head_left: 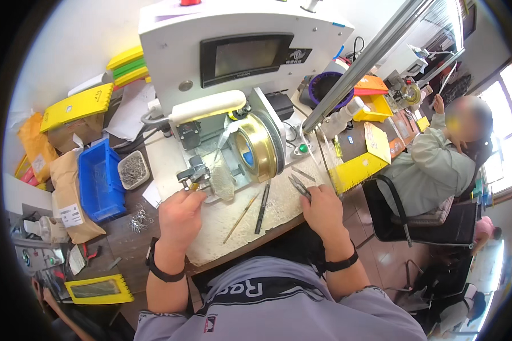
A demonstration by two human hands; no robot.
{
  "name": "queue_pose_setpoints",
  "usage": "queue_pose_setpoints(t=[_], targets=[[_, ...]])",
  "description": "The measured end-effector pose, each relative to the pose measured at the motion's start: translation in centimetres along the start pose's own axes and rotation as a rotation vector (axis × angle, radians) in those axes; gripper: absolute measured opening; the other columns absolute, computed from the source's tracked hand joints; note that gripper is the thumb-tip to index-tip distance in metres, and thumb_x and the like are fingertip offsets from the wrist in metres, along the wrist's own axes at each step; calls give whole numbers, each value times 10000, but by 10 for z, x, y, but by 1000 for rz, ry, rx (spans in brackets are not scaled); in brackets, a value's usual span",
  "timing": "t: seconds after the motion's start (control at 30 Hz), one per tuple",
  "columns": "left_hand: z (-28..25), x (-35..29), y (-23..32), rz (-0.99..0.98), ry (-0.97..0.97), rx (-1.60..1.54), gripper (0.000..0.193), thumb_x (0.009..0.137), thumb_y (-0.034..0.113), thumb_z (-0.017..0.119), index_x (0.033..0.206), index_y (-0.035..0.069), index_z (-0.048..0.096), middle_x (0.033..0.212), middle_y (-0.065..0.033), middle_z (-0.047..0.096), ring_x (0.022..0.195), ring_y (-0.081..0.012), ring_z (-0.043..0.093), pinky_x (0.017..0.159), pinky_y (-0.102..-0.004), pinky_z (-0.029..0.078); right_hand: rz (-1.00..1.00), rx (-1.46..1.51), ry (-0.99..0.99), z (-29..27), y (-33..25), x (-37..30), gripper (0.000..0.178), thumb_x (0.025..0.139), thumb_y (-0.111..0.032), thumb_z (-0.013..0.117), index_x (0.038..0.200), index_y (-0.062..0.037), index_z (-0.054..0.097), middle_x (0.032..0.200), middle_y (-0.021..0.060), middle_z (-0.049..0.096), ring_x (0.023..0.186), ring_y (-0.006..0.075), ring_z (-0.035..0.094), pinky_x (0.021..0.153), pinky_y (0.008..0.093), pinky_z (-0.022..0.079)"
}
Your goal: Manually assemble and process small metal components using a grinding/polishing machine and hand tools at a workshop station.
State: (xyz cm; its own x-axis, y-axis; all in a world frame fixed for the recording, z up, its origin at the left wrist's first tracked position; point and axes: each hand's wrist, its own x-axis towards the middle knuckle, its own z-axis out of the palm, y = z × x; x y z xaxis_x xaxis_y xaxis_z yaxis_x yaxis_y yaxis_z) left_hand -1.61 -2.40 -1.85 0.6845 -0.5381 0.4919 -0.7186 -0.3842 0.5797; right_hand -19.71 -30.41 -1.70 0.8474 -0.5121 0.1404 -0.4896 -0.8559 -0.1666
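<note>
The person's right hand (pixel 324 210) was closed around a pair of metal tweezers (pixel 299 186), whose two prongs stuck out past the fingers, slightly spread, above the bench's front edge. The left hand (pixel 181 217) was bunched at a small metal clamp (pixel 197 171) on the machine; its fingertips were hidden, so I cannot tell whether they pinched a part or only touched the clamp. Just right of the clamp hung a cloudy plastic flap (pixel 221 181), and beyond it stood a large gold wheel (pixel 260 149). Whether the wheel was turning could not be told; if it was, a finger slipping off the clamp could have been grazed. A small piece, if one was there, might have dropped from a loose pinch. The tweezers, held so near the edge, could have fallen had the right hand relaxed. Between the hands, a thin brown stick (pixel 240 218) and a black pen-like tool (pixel 262 207) lay loose on the pale bench top (pixel 284 210), where a sweeping wrist could have rolled them off. Farther left, loose metal bits (pixel 141 219) lay near a white tray (pixel 134 170) of similar pieces, easily scattered by a careless elbow.
</note>
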Motion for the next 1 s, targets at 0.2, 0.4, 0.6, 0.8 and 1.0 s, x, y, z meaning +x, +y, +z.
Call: queue_pose_setpoints(t=[0.2,0.4,0.6,0.8,1.0], targets=[[2,-3,0,19,-3,40,156,766,-44,716,881,60,729,757,-125,663,683,-325,668,591,-395,525,69,115,-37,7,12,-3,226,869,-204,711,1016,-32,708,960,178,664,937,381,658,809,470,534],[1,-4,-1,55,29,52,196,741,-7,678,885,122,715,688,-77,580,623,-296,621,554,-407,504,77,212,-99,3,13,0,248,864,-173,717,1051,-10,703,959,191,672,886,394,660,795,472,530],[-5,-1,-1,65,6,84,208,718,-20,654,872,111,700,688,-68,581,637,-278,623,557,-404,505,-8,265,-41,8,13,2,189,861,-109,695,1008,6,662,884,183,649,789,378,646,715,458,512],[-2,-1,-3,61,-3,65,215,702,-20,652,873,99,703,689,-65,583,640,-272,624,568,-399,509,-63,468,220,29,14,-3,150,876,-70,693,991,10,639,763,106,563,631,240,556,584,341,459],[-2,-2,-4,80,-19,73,225,689,-17,652,874,98,706,702,-60,595,643,-264,626,572,-393,510,24,719,418,64,27,-10,142,930,-103,677,1008,11,643,728,22,502,614,110,465,544,252,392]])
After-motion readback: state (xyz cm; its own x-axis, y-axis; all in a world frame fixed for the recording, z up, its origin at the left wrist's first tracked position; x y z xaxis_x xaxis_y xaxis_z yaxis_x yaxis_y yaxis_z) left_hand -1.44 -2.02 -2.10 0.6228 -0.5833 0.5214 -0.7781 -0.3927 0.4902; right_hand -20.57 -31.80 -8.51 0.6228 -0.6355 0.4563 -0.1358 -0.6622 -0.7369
